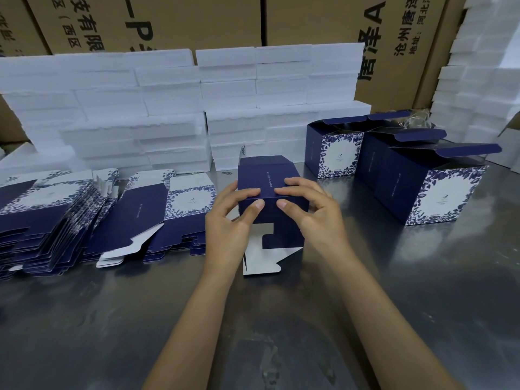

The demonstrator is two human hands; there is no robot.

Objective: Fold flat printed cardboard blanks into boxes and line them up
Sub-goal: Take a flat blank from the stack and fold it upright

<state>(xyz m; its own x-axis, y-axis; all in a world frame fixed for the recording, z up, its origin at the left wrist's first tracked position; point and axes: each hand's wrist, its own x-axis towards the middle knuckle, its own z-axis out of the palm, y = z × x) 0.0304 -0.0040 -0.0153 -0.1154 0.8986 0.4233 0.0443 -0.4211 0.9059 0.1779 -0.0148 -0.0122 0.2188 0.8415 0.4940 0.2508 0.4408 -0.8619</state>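
A navy cardboard box (267, 175), half formed, is held above the metal table at centre. Its white-backed bottom flaps (260, 258) hang open toward me. My left hand (229, 220) grips its left side, thumb on the near edge and fingers on top. My right hand (311, 209) grips the right side the same way. Flat printed blanks (50, 215) lie in fanned stacks at the left, navy with blue-and-white floral panels. A second stack of blanks (168, 218) sits just left of my left hand. Three folded boxes (439, 187) stand in a row at the right, top flaps open.
White foam blocks (168, 108) are stacked in a wall along the back of the steel table (112, 319). More foam (484, 80) rises at the far right. Big brown shipping cartons (168, 21) stand behind.
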